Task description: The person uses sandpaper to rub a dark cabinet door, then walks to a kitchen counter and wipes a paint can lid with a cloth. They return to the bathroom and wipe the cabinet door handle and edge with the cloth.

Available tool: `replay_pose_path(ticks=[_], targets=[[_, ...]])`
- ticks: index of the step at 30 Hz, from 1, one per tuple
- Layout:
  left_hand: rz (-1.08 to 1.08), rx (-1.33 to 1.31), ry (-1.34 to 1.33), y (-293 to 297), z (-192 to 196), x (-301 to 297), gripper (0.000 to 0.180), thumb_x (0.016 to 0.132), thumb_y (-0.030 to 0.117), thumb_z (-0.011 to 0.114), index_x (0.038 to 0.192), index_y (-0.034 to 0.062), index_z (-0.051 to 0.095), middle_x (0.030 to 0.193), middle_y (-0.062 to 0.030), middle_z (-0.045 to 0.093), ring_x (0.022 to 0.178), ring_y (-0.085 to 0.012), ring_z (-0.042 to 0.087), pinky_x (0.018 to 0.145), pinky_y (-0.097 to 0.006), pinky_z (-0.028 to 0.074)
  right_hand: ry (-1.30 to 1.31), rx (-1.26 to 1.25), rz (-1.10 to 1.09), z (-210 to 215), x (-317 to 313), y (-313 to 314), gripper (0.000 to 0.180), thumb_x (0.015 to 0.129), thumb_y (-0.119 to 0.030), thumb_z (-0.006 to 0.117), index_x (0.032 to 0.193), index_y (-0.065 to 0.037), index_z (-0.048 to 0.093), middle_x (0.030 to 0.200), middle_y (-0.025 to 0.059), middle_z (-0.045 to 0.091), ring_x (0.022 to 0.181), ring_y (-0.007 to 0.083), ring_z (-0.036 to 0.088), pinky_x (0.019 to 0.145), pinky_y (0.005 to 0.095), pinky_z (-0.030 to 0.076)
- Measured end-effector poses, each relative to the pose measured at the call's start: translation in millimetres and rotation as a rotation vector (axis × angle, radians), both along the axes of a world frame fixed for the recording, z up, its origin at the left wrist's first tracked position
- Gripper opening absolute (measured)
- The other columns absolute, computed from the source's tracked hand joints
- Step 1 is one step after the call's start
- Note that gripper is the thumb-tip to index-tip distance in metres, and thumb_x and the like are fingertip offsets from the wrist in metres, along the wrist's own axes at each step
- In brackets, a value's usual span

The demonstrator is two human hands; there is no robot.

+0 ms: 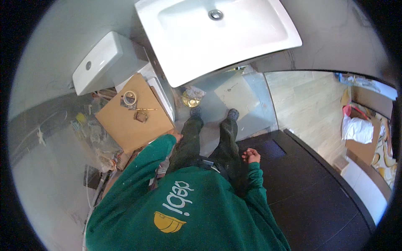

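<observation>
- My left hand (179, 137) is low beside my left thigh, right at the near corner of a brown cardboard sheet (138, 121). I cannot tell whether its fingers are open, closed or touching the card.
- My right hand (251, 155) hangs over the black panel (310, 184) by my right thigh, its fingers loosely half-curled, with nothing visible in them.
- The cardboard sheet, nearest my left hand, lies in front of me to the left, below the white cistern (98, 62).
- On that sheet I see 3 things near each other: a pale roll of tape (130, 98), a thin yellowish stick (146, 109) and a small brown block (141, 116).
- A white basin (222, 46) with 1 round metal drain (215, 15) stands out ahead of me.
- My 2 feet, in dark socks, are on the grey floor (213, 121); a round gold-coloured item (190, 101) lies just beyond my left foot (195, 111).
- To my right, past the wall edge, runs a light wood-look floor (305, 96), with a white bag (358, 130) farther along.
</observation>
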State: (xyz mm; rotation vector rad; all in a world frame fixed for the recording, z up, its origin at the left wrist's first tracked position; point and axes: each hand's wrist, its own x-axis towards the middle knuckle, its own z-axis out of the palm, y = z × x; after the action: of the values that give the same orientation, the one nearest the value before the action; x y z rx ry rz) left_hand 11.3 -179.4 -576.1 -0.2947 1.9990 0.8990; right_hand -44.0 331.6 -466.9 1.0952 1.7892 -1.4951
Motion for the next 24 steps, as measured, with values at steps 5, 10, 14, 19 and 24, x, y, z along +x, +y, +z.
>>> replay_pose_path(ticks=[5,10,14,19,24], targets=[[0.272,0.101,-0.175,-13,-117,-32,0.029,0.090,0.033,0.057,0.096,0.0059,0.066,0.076,-0.0099,0.067,0.066,-0.0278,0.065,0.058,-0.043,0.049,-0.067,0.033,0.039,-47,88,-33,0.022,0.092,-0.010,0.065,0.111,0.002,0.064,0.086,0.0120,0.069,0.071,0.0230,0.069,0.060,0.0387,0.057],[0.526,0.479,-0.230,-23,-216,-65,0.029,0.092,0.032,0.051,0.097,0.0060,0.062,0.077,-0.0092,0.065,0.062,-0.0290,0.064,0.050,-0.044,0.046,-0.336,-0.117,-0.170,-88,110,-93,0.013,0.091,-0.006,0.066,0.103,-0.002,0.065,0.085,0.0132,0.068,0.063,0.0245,0.066,0.052,0.0360,0.054],[0.458,0.107,-0.267,-21,-238,-86,0.018,0.090,0.022,0.055,0.093,0.0070,0.065,0.087,-0.0112,0.072,0.070,-0.0278,0.070,0.058,-0.047,0.051,-0.212,-0.525,-0.344,-132,122,-171,0.011,0.092,-0.011,0.064,0.100,-0.004,0.066,0.083,0.0102,0.067,0.065,0.0206,0.065,0.054,0.0335,0.053],[0.632,0.201,-0.341,-16,-240,-119,0.020,0.093,0.021,0.053,0.102,0.0061,0.063,0.095,-0.0146,0.072,0.072,-0.0289,0.072,0.066,-0.048,0.055,-0.132,-0.476,-0.057,-138,126,-269,0.019,0.091,-0.023,0.067,0.104,-0.008,0.066,0.084,0.0083,0.068,0.073,0.0238,0.066,0.063,0.0361,0.053],[0.826,0.099,-0.319,-28,-283,-141,0.027,0.095,0.025,0.054,0.110,0.0031,0.058,0.099,-0.0168,0.071,0.085,-0.0317,0.070,0.075,-0.048,0.055,0.427,0.147,0.629,-109,110,-325,0.020,0.088,-0.023,0.066,0.107,-0.016,0.063,0.094,0.0145,0.065,0.083,0.0347,0.065,0.071,0.0440,0.054]])
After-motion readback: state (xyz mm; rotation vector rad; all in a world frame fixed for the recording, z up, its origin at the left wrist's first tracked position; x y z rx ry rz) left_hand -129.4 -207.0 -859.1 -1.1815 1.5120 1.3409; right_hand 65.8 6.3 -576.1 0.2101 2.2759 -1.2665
